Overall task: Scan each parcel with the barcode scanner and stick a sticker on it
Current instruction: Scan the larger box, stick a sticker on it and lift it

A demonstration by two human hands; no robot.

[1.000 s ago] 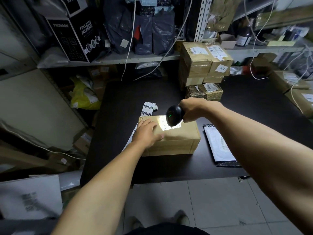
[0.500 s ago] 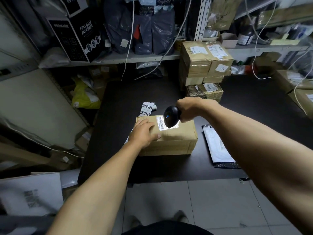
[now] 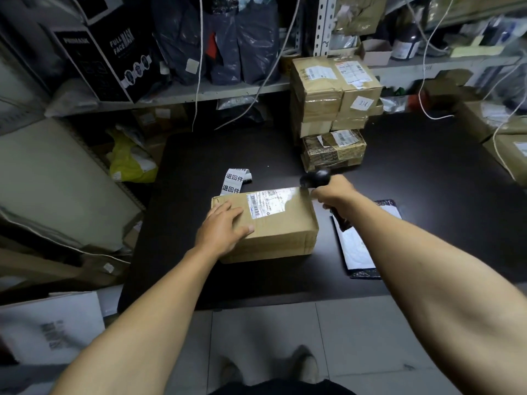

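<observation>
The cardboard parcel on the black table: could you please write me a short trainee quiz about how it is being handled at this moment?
1. True or false: the left hand rests flat on the cardboard parcel.
2. What does the right hand grip?
3. The sticker strip lies: A) on the parcel, B) on the table behind it, C) on the floor.

Key: 1 true; 2 the barcode scanner; 3 B.

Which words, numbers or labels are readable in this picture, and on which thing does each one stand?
"FULL FACE MASK": black box on the shelf.
"退回件": sticker strip on the table, printed on each sticker.
"035": bag tag under the shelf.
Shipping label on the parcel: too small.
Stacked boxes: labels blurred.
</observation>
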